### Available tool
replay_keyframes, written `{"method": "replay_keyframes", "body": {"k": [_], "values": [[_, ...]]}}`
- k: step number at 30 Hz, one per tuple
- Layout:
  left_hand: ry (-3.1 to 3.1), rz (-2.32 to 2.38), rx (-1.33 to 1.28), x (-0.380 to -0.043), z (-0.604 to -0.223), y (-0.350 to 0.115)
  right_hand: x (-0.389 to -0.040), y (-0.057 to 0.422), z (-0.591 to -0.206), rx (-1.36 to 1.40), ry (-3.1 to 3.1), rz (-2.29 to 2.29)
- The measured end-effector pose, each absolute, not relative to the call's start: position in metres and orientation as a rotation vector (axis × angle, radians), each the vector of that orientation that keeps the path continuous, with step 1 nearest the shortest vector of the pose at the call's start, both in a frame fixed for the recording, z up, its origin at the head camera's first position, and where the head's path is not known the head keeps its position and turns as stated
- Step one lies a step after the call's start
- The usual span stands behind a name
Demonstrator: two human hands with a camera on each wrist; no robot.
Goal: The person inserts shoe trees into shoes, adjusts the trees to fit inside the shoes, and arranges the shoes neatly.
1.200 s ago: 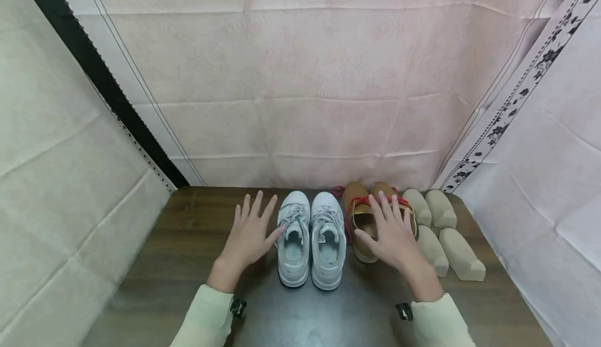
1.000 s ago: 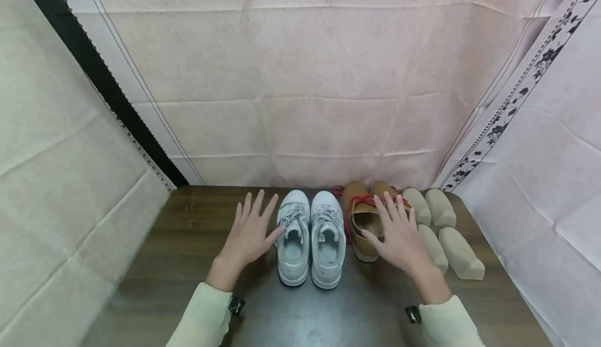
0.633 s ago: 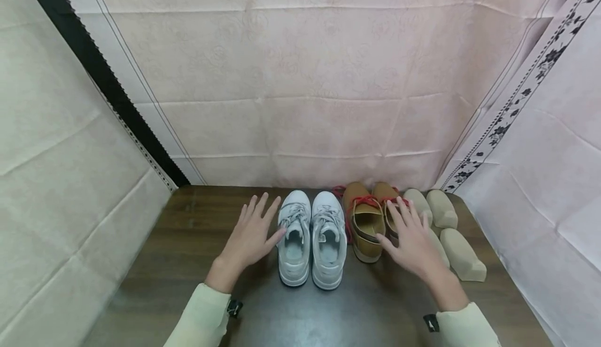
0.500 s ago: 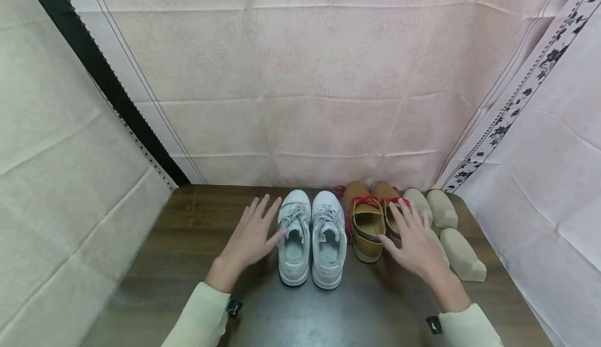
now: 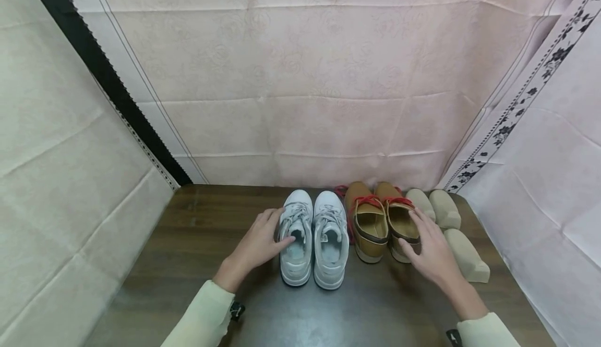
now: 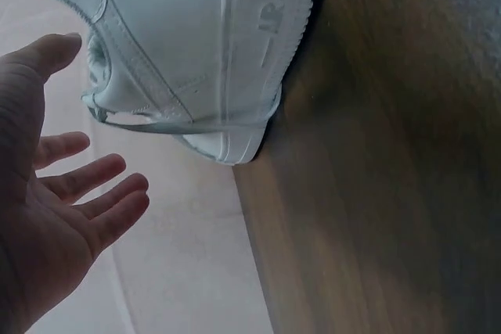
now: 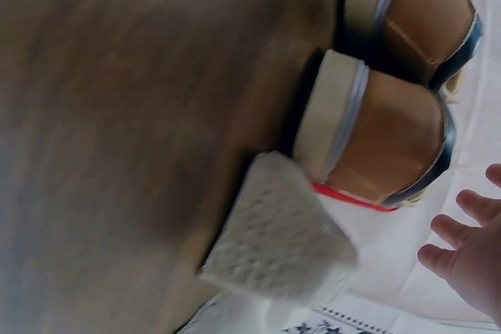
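backing wood tbl (image 5: 197,263): creased cloth (image 5: 328,75); l grip (image 5: 257,242), r grip (image 5: 434,253) unclenched nr shoes (image 5: 296,271).

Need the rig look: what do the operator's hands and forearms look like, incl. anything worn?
The left hand and right hand are bare: no gloves or rings visible. Long, pale cream sleeves, left sleeve and right sleeve, end near the wrists. A small, blocky black device sits at each wrist, left device and right device; pale marks on them are too small to read. No cables visible.

Left hand (image 5: 261,236) was at left, right hand (image 5: 431,248) at right, fingers (image 5: 271,220) pointed far, loosely bent, thumbs (image 5: 284,243) apart
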State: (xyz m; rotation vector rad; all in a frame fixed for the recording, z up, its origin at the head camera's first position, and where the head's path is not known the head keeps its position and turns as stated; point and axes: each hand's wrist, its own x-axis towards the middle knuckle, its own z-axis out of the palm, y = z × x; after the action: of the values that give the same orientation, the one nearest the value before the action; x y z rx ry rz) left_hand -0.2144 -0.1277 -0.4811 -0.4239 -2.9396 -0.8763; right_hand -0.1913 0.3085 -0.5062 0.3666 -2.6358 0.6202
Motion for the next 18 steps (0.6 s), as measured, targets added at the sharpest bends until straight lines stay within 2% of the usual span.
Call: {"method": "replay_keyframes", "body": {"k": [10, 18], "values": [[-2.929, -1.049, -0.338, -0.220, -0.485, -0.125, -0.183, 0.329, -0.518, 0.291, -2.640, 0.848], [-3.016, -0.990, -0.282, -0.223, -0.488, -0.116, -0.178, 0.348, -0.521, 0.195, -2.703, 0.901]]}}
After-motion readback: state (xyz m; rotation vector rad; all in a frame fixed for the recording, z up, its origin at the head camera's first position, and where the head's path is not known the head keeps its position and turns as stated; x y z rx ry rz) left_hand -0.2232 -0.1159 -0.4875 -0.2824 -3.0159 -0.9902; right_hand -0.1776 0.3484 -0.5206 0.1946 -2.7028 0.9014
